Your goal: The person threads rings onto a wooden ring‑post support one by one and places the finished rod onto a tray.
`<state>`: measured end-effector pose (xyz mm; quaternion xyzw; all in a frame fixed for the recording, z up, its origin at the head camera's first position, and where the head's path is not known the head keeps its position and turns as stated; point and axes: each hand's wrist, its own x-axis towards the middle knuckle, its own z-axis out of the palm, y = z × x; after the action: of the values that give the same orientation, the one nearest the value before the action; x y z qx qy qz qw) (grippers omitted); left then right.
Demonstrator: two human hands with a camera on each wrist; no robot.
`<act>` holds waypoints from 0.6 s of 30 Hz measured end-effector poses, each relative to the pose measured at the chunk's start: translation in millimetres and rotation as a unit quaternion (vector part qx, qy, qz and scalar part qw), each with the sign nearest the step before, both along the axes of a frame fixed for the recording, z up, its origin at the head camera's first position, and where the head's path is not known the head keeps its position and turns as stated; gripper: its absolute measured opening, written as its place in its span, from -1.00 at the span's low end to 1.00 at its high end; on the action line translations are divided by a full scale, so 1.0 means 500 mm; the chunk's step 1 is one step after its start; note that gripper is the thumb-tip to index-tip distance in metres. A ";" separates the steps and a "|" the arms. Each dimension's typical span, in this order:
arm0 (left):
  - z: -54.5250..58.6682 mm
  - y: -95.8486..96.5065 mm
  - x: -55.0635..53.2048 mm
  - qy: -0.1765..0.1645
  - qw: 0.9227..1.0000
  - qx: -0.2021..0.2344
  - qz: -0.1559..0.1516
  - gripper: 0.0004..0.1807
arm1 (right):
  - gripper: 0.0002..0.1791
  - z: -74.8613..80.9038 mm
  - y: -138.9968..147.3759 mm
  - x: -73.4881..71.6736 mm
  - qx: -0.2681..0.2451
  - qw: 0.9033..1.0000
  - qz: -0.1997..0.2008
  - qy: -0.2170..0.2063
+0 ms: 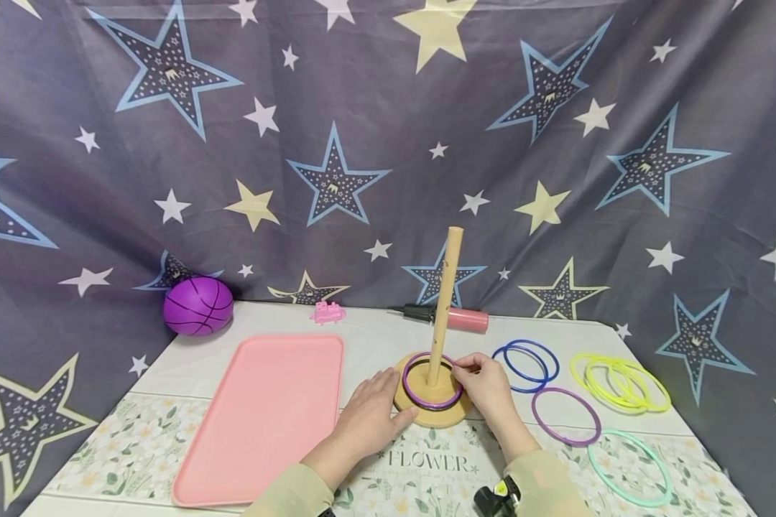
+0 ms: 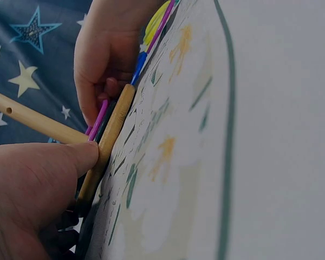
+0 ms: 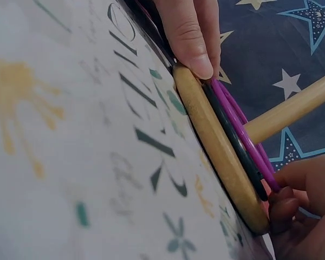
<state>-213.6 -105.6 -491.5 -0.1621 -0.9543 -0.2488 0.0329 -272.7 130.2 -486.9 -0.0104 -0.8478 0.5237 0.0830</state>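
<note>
In the head view a wooden pole (image 1: 447,287) rises from a round wooden base (image 1: 435,418). A black ring (image 3: 235,140) lies low on the base around the pole, with a purple ring (image 3: 243,130) just above it. My right hand (image 1: 488,389) pinches the purple ring at its right side between thumb and fingers. On the other side, my left hand (image 1: 375,409) rests against the base's left edge. Its fingers stretch forward, and the thumb touches the base's front rim, as the right wrist view shows.
To the right lie blue rings (image 1: 558,362), several yellow rings (image 1: 669,401), another purple ring (image 1: 534,409) and a mint ring (image 1: 668,481). A pink tray (image 1: 265,416) is at left, a purple ball (image 1: 198,306) behind it. A small pink toy (image 1: 328,312) and a pump (image 1: 468,320) lie at the back.
</note>
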 end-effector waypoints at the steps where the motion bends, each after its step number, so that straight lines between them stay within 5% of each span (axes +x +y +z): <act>1: 0.000 0.000 0.000 0.001 1.000 0.000 0.000 -0.12 | -0.96 0.000 0.000 -0.001 0.006 1.000 0.000 0.002; 18: 0.002 0.000 0.001 -0.004 1.000 -0.002 -0.004 -0.11 | -0.95 0.006 0.003 -0.001 0.054 0.998 0.004 0.012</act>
<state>-213.0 -105.8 -490.5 -0.1644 -0.9544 -0.2477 0.0277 -273.3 131.8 -483.7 0.0038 -0.8739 0.4773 0.0917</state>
